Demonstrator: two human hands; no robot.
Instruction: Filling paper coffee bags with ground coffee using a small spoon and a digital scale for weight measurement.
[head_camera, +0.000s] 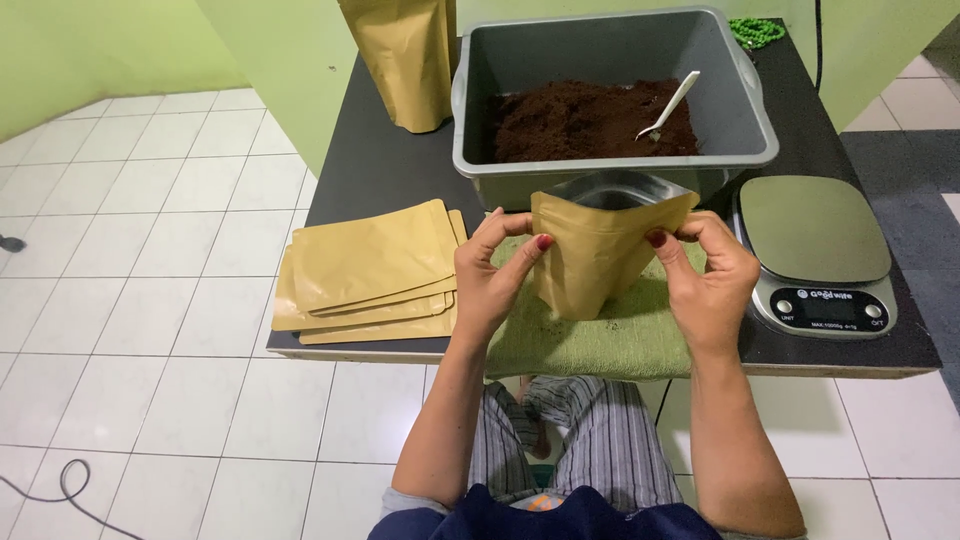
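Fingers of the left hand (492, 275) and right hand (708, 278) are being clamped on the top corners of a tan stand-up pouch (596, 258), its mouth being held open above the green towel (610, 340) on the black surface (390, 165). Behind it, a grey tub (610, 50) of dark ground powder (580, 120) is being shown, with a digital scale (818, 250) just beside the right hand and flat pouches (370, 275) stacked at the left.

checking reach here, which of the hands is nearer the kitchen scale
Right. The right hand grips the open pouch just left of the kitchen scale; the left hand holds the pouch's far side, nearer the stack of flat pouches.
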